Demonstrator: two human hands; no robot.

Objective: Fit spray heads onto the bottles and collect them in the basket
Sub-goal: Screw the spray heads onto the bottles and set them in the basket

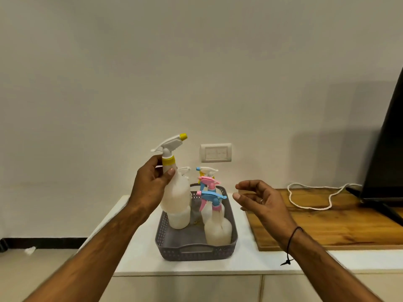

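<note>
Your left hand [152, 182] grips a translucent white spray bottle [175, 192] by its neck and shoulder, thumb across the front just under the yellow collar, and holds it in the air above the far-left part of the grey perforated basket [196, 251]. The bottle's long axis is close to upright, leaning slightly, and its white spray head [171, 144] is already on, with the yellow nozzle pointing up and to the right. The relation that matters for your next move is simple: the basket lies directly below and slightly to the right of the held bottle, so the way in is straight down, base first. The left hand is the one doing the work; your right hand [259, 199] hangs released, fingers loosely curled around nothing, just right of the basket's far-right corner and not touching it. Inside the basket, 1 bottle stands right under the held one at far left, largely hidden by it, so I judge you need to shift toward the open patch in the near-left corner before lowering. At near right stands 1 bottle with a blue and pink head [212, 198], and behind it another with a pink and blue head [208, 183]. 1 more head, white with a blue tip [206, 170], shows at the far edge; whether it sits inside the basket or just behind it I cannot tell. The basket rests on the white counter [139, 253].
</note>
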